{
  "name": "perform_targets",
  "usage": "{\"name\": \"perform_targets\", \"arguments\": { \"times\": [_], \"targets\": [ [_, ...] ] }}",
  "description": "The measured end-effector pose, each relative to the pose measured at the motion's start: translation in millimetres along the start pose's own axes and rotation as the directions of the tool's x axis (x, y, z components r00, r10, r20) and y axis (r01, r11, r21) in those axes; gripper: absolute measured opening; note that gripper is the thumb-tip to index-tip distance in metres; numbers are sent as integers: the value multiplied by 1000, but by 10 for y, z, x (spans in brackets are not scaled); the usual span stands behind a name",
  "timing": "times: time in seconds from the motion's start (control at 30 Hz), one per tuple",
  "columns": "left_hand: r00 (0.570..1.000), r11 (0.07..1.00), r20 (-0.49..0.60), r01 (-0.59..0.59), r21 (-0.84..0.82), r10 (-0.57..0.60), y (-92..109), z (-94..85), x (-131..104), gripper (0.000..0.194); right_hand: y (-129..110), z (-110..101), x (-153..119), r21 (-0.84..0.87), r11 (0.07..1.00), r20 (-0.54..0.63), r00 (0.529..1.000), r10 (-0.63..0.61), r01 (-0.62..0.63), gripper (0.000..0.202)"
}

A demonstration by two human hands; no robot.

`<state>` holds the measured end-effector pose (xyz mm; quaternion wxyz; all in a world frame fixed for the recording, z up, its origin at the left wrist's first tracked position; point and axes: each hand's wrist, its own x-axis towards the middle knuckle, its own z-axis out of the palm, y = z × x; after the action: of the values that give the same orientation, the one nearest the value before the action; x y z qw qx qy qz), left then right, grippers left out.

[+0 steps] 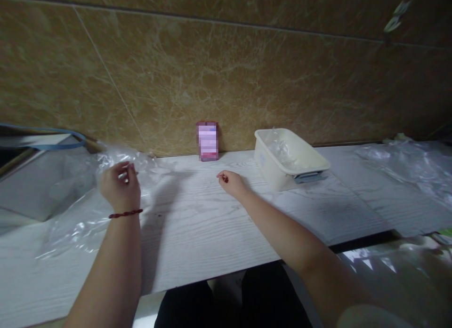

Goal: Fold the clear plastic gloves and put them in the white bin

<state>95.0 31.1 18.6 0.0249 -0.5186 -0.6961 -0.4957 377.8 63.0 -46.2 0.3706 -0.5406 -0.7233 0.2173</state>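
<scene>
My left hand (pixel 121 183), with a red bracelet at the wrist, is raised over clear plastic bags (pixel 83 220) on the left of the white wood-grain table (pixel 197 234). Its fingers are curled and closed; whatever they hold, if anything, is too small to name. At the middle of the table, my right hand (pixel 231 183) has its fingers pinched together, and I cannot make out anything between them. Behind it a phone (pixel 208 142) in a reddish case leans upright against the wall. A cream plastic bin (pixel 275 170) with clear plastic inside stands right of my right hand.
At the far left is a grey-white box (pixel 38 191) with a blue strap (pixel 76 142) over it. More clear plastic (pixel 416 165) lies at the far right. A brown marble wall (pixel 226 74) rises behind the table, whose front edge is near my legs.
</scene>
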Motion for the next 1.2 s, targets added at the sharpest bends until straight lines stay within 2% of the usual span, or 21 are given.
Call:
{"name": "perform_targets", "arguments": {
  "times": [0.1, 0.2, 0.27, 0.37, 0.43, 0.47, 0.57, 0.63, 0.7, 0.77, 0.87, 0.97, 1.03, 1.07, 1.13, 1.2],
  "targets": [
    [984, 979, -126, -106, 172, 129, 7, 48, -25, 33, -117, -13, -43, -25, 987, 14, 987, -159, 159, 15],
    [971, 958, -82, -204, 200, 224, 24, 114, -63, 28, -234, 0, -102, -12, 942, 41, 942, -334, 334, 15],
    [965, 953, -11, -257, 158, 262, 73, 159, -116, 26, -285, 34, -145, 22, 928, 43, 927, -374, 373, 25],
    [958, 960, 85, -278, 27, 275, 199, 220, -249, 23, -319, 97, -199, 92, 953, 16, 956, -293, 290, 56],
    [953, 962, 139, -258, -89, 269, 291, 255, -356, 21, -325, 121, -217, 146, 962, 28, 971, -236, 230, 69],
    [950, 959, 166, -243, -146, 266, 330, 271, -405, 20, -324, 124, -218, 175, 961, 30, 974, -224, 215, 67],
    [929, 943, 255, -198, -269, 268, 398, 305, -503, 17, -312, 104, -190, 320, 928, 22, 978, -207, 189, 34],
    [921, 939, 296, -161, -304, 253, 406, 313, -516, 17, -291, 74, -151, 464, 878, 49, 986, -158, 117, 19],
    [920, 935, 325, -100, -340, 217, 399, 314, -498, 19, -262, 40, -105, 577, 816, 82, 992, -92, 27, 15],
    [919, 925, 360, -12, -379, 160, 388, 317, -465, 24, -233, 9, -59, 632, 774, 52, 999, -13, -23, 16],
    [903, 911, 420, 95, -402, 91, 367, 337, -418, 33, -212, -42, -4, 629, 773, -6, 994, 112, -83, 18],
    [888, 904, 460, 170, -392, 32, 342, 365, -383, 38, -223, -126, 30, 585, 786, 42, 975, 220, -202, 16],
    [854, 888, 521, 249, -388, -12, 326, 366, -362, 40, -228, -204, 47, 536, 803, 63, 961, 268, -259, 23],
    [819, 876, 573, 292, -385, -21, 317, 359, -350, 41, -224, -245, 55, 506, 815, 67, 955, 288, -281, 25],
    [715, 861, 699, 358, -361, -5, 292, 337, -326, 45, -205, -324, 69, 439, 839, 80, 944, 321, -322, 27],
    [611, 877, 791, 365, -313, 28, 255, 318, -306, 49, -183, -393, 79, 380, 851, 117, 931, 345, -363, 28]
  ]
}}
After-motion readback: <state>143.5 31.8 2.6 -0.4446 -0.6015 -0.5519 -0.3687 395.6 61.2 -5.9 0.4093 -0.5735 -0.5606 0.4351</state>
